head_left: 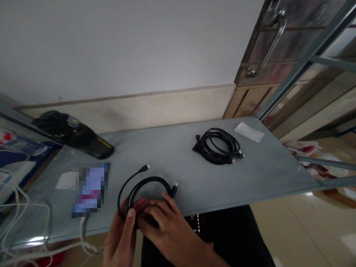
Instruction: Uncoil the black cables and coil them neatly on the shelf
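Note:
At the front edge of the grey table (172,167), both hands are on a black cable (151,179) wound into a loose loop. My left hand (124,226) grips the loop's near left side, its thumb laid over the strands. Closed around the near part of the same loop is my right hand (164,218), its fingers curled and partly hiding the strands. One black plug (144,168) with a metal tip sticks up from the loop at the left. A second plug (174,189) stands at the loop's right side, just beyond my right fingertips.
Several coiled black cables (218,146) lie at the right, near a white paper strip (249,132). A black bottle (75,134) lies at the back left. A blurred phone (91,189) sits on the left, with white cords (47,244) hanging beside it. Behind is a wall (125,48).

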{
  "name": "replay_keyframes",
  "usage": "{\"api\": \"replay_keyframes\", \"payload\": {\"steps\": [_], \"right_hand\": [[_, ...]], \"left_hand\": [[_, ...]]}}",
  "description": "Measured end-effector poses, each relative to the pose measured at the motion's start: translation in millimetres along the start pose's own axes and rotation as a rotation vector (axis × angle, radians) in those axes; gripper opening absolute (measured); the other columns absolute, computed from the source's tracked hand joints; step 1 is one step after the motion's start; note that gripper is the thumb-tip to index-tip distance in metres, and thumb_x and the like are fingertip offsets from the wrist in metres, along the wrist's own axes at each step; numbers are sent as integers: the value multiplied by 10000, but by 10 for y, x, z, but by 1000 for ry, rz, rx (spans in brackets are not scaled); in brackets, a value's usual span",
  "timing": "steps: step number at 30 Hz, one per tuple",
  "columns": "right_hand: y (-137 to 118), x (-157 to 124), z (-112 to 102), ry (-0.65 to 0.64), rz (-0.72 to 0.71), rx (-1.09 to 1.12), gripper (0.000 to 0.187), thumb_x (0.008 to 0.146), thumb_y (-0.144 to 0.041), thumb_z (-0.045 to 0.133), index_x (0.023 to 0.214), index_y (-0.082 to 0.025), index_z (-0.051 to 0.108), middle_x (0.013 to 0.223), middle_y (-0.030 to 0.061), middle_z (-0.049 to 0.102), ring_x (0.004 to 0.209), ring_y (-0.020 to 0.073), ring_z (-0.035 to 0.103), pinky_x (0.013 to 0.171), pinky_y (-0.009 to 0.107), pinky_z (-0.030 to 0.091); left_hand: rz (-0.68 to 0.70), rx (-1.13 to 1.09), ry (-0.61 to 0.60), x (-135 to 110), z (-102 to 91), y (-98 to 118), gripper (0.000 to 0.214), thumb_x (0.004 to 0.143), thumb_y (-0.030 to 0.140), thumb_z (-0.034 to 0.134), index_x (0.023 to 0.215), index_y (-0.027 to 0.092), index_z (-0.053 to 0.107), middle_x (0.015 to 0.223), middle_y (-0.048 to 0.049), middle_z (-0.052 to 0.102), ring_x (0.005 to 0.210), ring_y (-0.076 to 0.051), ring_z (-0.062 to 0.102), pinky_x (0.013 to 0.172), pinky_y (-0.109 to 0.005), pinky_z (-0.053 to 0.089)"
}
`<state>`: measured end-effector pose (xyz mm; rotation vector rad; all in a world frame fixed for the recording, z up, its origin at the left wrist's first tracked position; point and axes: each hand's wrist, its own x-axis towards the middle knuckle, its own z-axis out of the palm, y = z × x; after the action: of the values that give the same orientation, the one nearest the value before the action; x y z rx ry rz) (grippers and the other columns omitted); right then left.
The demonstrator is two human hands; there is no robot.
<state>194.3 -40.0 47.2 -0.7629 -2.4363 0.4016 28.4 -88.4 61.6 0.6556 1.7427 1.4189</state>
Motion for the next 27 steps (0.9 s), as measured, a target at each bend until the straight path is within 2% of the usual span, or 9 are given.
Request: {"api": "replay_keyframes", "payload": {"steps": [3, 6, 8, 12, 15, 18, 21, 24, 27], "right_hand": [[162, -69, -57, 10, 15, -30, 437, 1171, -235, 617, 1607, -256, 611, 1468, 107, 716, 1569, 287, 531, 1402, 612, 388], [387, -115, -158, -9, 51, -23, 497, 1095, -121, 693, 1554, -309, 670, 1546, 111, 660, 1611, 317, 488, 1379, 631, 417], [546, -144, -259, -5, 86, -13, 536, 1072, -88, 712, 1554, -319, 676, 1591, 125, 618, 1612, 319, 492, 1348, 604, 469], [819, -273, -434, 87, 217, 31, 522, 1081, -260, 790, 1580, -256, 639, 1628, 189, 567, 1593, 367, 526, 1283, 629, 548], [940, -416, -459, 189, 345, 131, 609, 1084, -332, 794, 1642, -283, 556, 1701, 194, 510, 1597, 369, 540, 1281, 643, 555], [984, -500, -426, 253, 411, 236, 563, 1129, -272, 693, 1664, -285, 519, 1757, 191, 475, 1577, 329, 587, 1285, 594, 568], [981, -499, -408, 246, 401, 264, 514, 1139, -181, 577, 1647, -257, 554, 1779, 175, 482, 1643, 314, 524, 1335, 587, 515], [961, -474, -429, 217, 381, 243, 536, 1121, -120, 514, 1640, -241, 576, 1812, 161, 455, 1691, 301, 461, 1364, 578, 480], [933, -470, -475, 204, 348, 233, 521, 1077, -67, 511, 1555, -230, 637, 1816, 156, 447, 1702, 290, 441, 1366, 558, 479]], "left_hand": [[105, 207, 0, 97, 32, -28, 882, 905, 668, 876, 1642, 286, 579, 1437, -137, 791, 1375, -390, 747, 1174, -540, 633], [323, 432, 24, 253, 91, -71, 1059, 902, 743, 823, 1740, 231, 427, 1512, -203, 705, 1305, -415, 761, 1166, -636, 615], [440, 527, 14, 352, 125, -123, 1086, 914, 746, 799, 1764, 206, 391, 1586, -243, 636, 1376, -449, 718, 1224, -691, 549], [531, 627, -104, 420, 159, -199, 865, 1008, 669, 720, 1718, 225, 501, 1702, -237, 575, 1599, -456, 548, 1335, -697, 423], [556, 646, -195, 359, 161, -189, 707, 1047, 627, 687, 1647, 263, 606, 1708, -183, 607, 1622, -409, 538, 1367, -656, 398], [525, 643, -248, 290, 159, -136, 585, 1060, 615, 679, 1554, 302, 700, 1644, -133, 681, 1572, -373, 603, 1358, -609, 433], [502, 636, -268, 284, 184, -65, 494, 1082, 600, 654, 1457, 296, 757, 1539, -125, 753, 1496, -359, 671, 1326, -590, 478], [581, 602, -227, 336, 259, 29, 459, 1100, 566, 634, 1431, 270, 750, 1535, -147, 734, 1487, -359, 664, 1329, -588, 466], [680, 554, -196, 385, 364, 142, 451, 1136, 494, 589, 1509, 263, 695, 1572, -155, 689, 1511, -343, 631, 1338, -570, 446]]}}
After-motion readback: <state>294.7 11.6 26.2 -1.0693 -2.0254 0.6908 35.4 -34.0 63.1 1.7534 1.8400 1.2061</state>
